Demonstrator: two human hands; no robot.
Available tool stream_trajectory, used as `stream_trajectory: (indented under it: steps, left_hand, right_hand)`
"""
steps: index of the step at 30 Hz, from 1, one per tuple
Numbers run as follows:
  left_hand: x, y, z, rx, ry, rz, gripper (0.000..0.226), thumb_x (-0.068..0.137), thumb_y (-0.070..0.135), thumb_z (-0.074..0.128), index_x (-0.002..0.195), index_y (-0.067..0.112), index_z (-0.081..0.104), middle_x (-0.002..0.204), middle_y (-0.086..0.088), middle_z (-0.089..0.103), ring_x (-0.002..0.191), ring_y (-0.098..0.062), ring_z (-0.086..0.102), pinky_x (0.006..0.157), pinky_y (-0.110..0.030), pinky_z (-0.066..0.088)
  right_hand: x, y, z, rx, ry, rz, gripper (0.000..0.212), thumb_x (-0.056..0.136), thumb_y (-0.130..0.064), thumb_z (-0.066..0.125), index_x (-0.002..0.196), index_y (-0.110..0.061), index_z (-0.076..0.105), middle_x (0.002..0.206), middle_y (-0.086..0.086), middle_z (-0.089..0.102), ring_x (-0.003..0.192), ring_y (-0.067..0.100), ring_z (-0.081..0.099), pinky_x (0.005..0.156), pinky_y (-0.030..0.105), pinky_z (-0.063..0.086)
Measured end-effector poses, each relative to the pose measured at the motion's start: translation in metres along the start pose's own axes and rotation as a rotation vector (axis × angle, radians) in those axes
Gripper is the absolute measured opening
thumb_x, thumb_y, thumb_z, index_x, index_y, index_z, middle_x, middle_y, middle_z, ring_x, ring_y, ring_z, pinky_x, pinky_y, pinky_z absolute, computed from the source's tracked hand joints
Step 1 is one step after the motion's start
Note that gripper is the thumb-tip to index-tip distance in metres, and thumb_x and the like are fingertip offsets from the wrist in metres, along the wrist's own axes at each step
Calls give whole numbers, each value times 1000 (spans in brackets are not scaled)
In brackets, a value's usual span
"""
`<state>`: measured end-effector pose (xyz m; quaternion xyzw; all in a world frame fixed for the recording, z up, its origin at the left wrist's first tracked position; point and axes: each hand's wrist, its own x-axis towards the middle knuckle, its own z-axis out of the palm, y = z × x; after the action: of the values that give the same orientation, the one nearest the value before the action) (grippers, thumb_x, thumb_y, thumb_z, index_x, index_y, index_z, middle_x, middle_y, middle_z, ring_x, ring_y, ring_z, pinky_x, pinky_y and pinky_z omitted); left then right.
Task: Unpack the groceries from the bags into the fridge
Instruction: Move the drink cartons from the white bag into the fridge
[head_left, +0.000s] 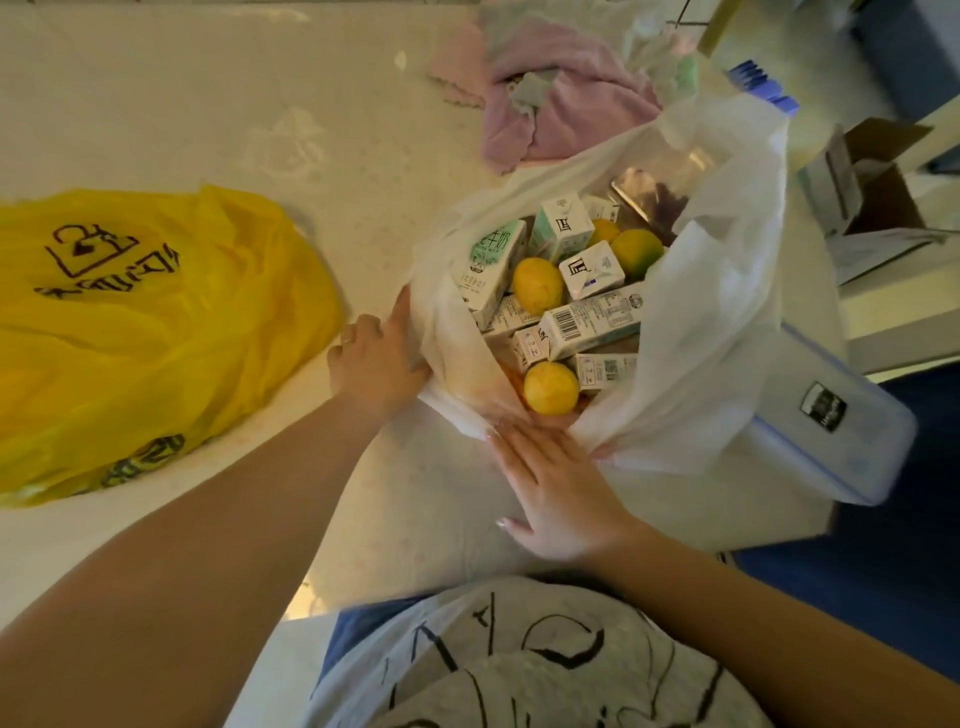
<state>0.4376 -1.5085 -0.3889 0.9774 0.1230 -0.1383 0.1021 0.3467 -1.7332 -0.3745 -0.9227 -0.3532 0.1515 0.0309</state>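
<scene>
Both hands (376, 358) (558, 493) on white bag (717, 332)

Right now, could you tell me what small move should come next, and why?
Probably the right hand should reach in for the nearest orange: the white bag is spread open, the left hand holds its edge, and the orange lies uncovered just beyond the fingertips.

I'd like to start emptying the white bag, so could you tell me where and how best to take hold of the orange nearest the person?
Cup the nearest orange from above, fingers around its bare, rounded top and sides. It lies uncovered at the white bag mouth, cartons only behind it.
</scene>
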Motion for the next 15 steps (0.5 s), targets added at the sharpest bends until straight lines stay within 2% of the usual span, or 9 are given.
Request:
stream_trajectory:
  steps: [2,4,5,8,10,11,12,14,15]
  left_hand:
    - [1,-1,5,30,-13,-15,86,83,62,44,146,39,-9,147,-14,21,137,-33,18,108,-49,20]
    - [4,-3,9,81,-74,-16,85,83,70,35,144,41,-17,156,-9,-6,143,-29,-9,113,-52,1]
    - [5,-3,10,105,-107,-16,85,83,71,32,143,40,-20,156,-8,-15,143,-28,-17,113,-53,-4]
    - [7,-3,7,134,-173,-1,84,85,70,31,144,37,-20,155,-8,-21,142,-26,-22,114,-54,-6]
    - [6,-3,2,102,-161,24,84,86,66,36,146,35,-14,156,-6,-18,142,-26,-20,114,-53,-4]
    - [5,-4,0,70,-124,50,81,87,61,40,148,34,-6,157,-6,-13,143,-25,-17,114,-52,-1]
    - [3,-5,-3,24,-54,91,76,88,55,45,149,30,8,158,-7,-5,144,-26,-12,115,-51,3]
    - [-3,-8,-12,-119,157,199,58,88,40,52,140,17,39,154,-14,18,144,-32,6,114,-51,16]
    - [-5,-9,-17,-196,261,238,50,87,33,55,132,11,49,149,-17,29,141,-36,17,112,-51,22]
  right_hand:
    - [-8,-3,13,-34,-56,54,103,66,-70,58,141,-5,31,146,17,39,133,35,38,110,51,29]
    - [-12,-2,24,-9,-114,96,105,70,-76,40,145,-5,22,151,18,27,140,34,22,111,47,16]
    - [-14,1,27,23,-147,104,104,74,-77,33,148,-6,13,155,17,18,143,32,11,112,45,8]
    - [-17,10,24,72,-200,21,97,82,-78,17,147,-13,-16,156,11,-15,140,21,-25,111,36,-19]
    - [-18,12,15,134,-208,-16,93,85,-73,23,144,-16,-22,150,4,-32,135,16,-37,106,29,-30]
    - [-18,12,6,213,-220,-12,91,88,-67,31,147,-17,-17,151,0,-30,137,14,-33,106,26,-27]
    - [-17,12,-3,308,-192,7,86,90,-59,40,150,-18,-6,155,-3,-19,141,12,-22,110,25,-19]
    - [-17,15,-29,455,-33,19,67,90,-45,54,146,-19,26,154,-4,23,141,10,18,115,26,14]
    - [-17,19,-41,466,67,17,55,90,-38,57,140,-21,39,144,-5,40,131,9,34,109,25,30]
